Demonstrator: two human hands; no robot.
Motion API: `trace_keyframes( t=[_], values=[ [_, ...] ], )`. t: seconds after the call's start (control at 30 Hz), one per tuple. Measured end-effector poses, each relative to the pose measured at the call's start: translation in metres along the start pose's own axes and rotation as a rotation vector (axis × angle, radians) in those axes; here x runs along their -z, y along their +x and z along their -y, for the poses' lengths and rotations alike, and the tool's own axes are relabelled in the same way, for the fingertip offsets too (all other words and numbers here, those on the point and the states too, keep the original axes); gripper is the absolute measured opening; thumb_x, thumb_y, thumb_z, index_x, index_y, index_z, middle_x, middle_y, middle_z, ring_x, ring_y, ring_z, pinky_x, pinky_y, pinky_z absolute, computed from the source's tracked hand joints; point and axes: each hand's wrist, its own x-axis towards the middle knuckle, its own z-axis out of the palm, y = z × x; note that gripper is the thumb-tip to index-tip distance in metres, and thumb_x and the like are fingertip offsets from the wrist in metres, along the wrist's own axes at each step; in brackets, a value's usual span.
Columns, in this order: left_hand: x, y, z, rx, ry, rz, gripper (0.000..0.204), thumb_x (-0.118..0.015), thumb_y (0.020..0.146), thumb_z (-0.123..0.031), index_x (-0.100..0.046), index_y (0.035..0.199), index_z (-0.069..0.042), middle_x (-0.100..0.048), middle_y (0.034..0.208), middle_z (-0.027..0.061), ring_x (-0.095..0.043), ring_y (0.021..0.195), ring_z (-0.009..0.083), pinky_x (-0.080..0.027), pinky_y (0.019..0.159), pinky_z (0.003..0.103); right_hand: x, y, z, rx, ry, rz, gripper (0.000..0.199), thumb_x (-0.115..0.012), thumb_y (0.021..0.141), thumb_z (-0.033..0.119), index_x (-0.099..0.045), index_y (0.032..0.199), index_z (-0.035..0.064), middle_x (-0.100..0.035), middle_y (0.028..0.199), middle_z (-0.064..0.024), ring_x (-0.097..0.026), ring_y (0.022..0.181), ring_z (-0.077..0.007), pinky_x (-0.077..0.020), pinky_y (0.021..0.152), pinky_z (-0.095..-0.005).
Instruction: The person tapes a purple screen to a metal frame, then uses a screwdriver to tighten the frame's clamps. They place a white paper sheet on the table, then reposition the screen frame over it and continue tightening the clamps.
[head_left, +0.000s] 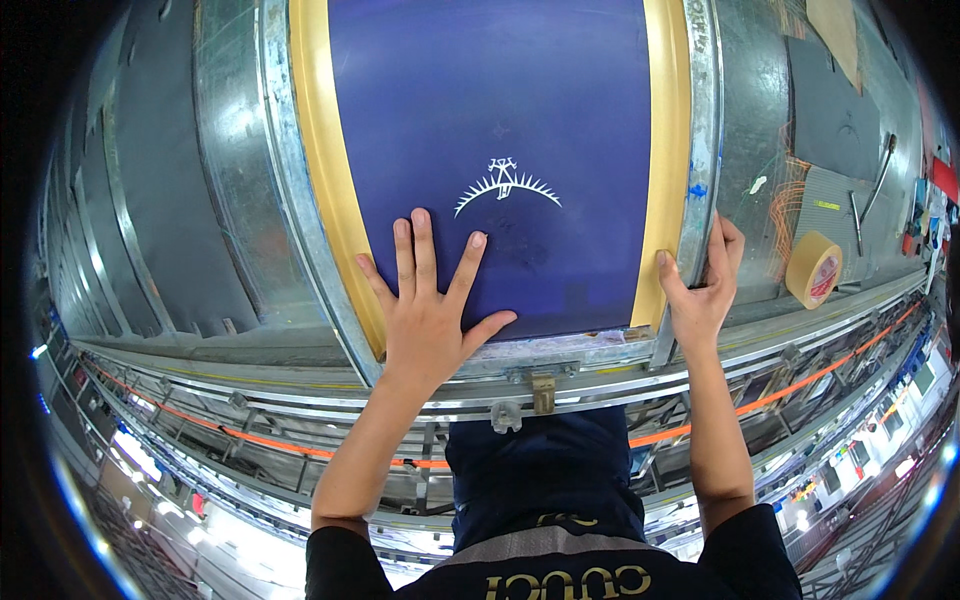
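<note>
A screen-printing frame (705, 130) with metal bars lies before me. Its mesh is dark blue-purple (490, 90), edged by gold tape strips (668, 90) on both sides. A pale curved design with spikes (507, 187) shows in the mesh. My left hand (425, 310) rests flat on the lower left of the mesh and the tape, fingers spread, the index fingertip just below the design. My right hand (700, 285) grips the frame's right bar near its lower corner, thumb on the inner side and fingers around the outer side.
Right of the frame lie a tape roll (814, 270), a dark sheet (835, 110) and thin metal tools (880, 175). Dark panels (170, 200) line the table at left. A metal rail (780, 335) and an orange strip (790, 385) run along the near edge, with a small clamp (542, 394).
</note>
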Motion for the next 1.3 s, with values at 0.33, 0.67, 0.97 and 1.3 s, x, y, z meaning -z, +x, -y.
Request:
trace_keyframes(
  t=[0.33,0.67,0.97,1.3],
  values=[
    [0.001,0.002,0.000,-0.027,0.033,-0.012,0.100,-0.062,0.079,-0.076,-0.034,0.158,-0.022,-0.009,0.164,0.0340,-0.005,0.153,0.0499,0.003,0.114,0.073,0.000,0.002,-0.001,0.033,-0.021,-0.010,0.075,-0.080,0.076,0.016,-0.052,0.144,-0.0010,-0.048,0.124,-0.0137,-0.049,0.115,-0.0264,-0.0402,0.102,-0.0368],
    [0.022,-0.003,-0.007,0.010,-0.055,-0.016,0.089,-0.068,0.084,-0.062,-0.039,0.157,-0.020,-0.014,0.166,0.0269,-0.007,0.155,0.0423,0.003,0.118,0.066,-0.007,-0.006,0.007,0.030,0.054,-0.094,0.084,-0.081,0.081,0.020,-0.041,0.154,0.0053,-0.051,0.121,-0.0163,-0.051,0.115,-0.0309,-0.0423,0.102,-0.0410],
    [0.047,0.016,-0.050,0.012,-0.068,-0.308,0.044,-0.066,0.094,-0.033,-0.063,0.132,-0.011,-0.055,0.134,0.0172,-0.049,0.126,0.0351,-0.034,0.105,0.050,0.044,-0.015,0.016,0.145,0.097,-0.207,0.053,-0.067,0.092,0.023,-0.054,0.142,0.0092,-0.053,0.121,-0.0225,-0.053,0.113,-0.0394,-0.0443,0.100,-0.0447],
    [-0.007,0.109,-0.352,-0.121,-0.110,-0.129,0.075,-0.071,0.089,-0.031,-0.040,0.153,-0.006,-0.029,0.161,0.0264,-0.025,0.149,0.0444,-0.007,0.121,0.061,0.403,0.083,-0.240,0.143,-0.156,-0.630,0.038,-0.070,0.085,0.012,-0.068,0.123,0.0095,-0.061,0.117,-0.0182,-0.056,0.113,-0.0354,-0.0446,0.101,-0.0456]
  ],
)
